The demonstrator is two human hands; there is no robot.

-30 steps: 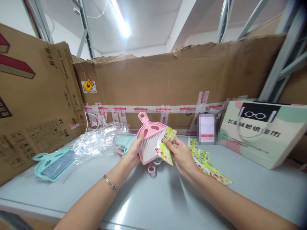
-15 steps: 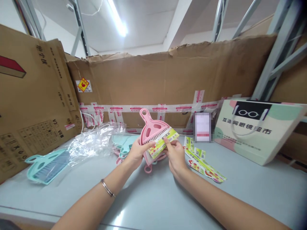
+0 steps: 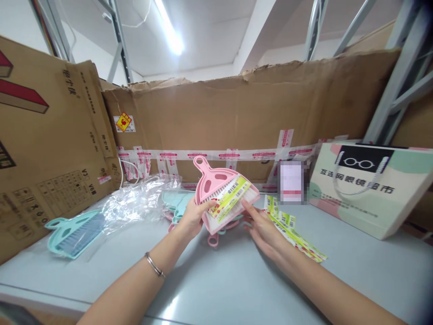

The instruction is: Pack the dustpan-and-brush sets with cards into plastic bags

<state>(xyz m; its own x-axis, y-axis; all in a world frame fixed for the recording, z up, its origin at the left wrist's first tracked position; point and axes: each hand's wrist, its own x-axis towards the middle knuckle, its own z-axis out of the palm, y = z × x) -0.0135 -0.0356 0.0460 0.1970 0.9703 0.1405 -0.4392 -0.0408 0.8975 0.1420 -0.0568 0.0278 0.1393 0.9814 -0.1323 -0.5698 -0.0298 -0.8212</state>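
Observation:
My left hand is closed on the left side of a pink dustpan, holding it tilted up above the table. A brush with pale bristles lies nested in the pan. Across it rests a yellow-green label card, with my left thumb pressing its lower left end. By the pan's lower right edge is my right hand, its fingers apart; a fingertip is at or very near the rim. Beneath and behind the held set, pink and teal dustpans lie piled, partly hidden.
Several more label cards lie right of my hands. On the left, a teal dustpan set sits beside crumpled clear plastic. Cardboard walls off the back and left. A paper bag stands at the right.
My right hand has let go of the card and moved right and down to the pan's edge. The card now lies flatter across the brush, more of it showing. The view has shifted slightly.

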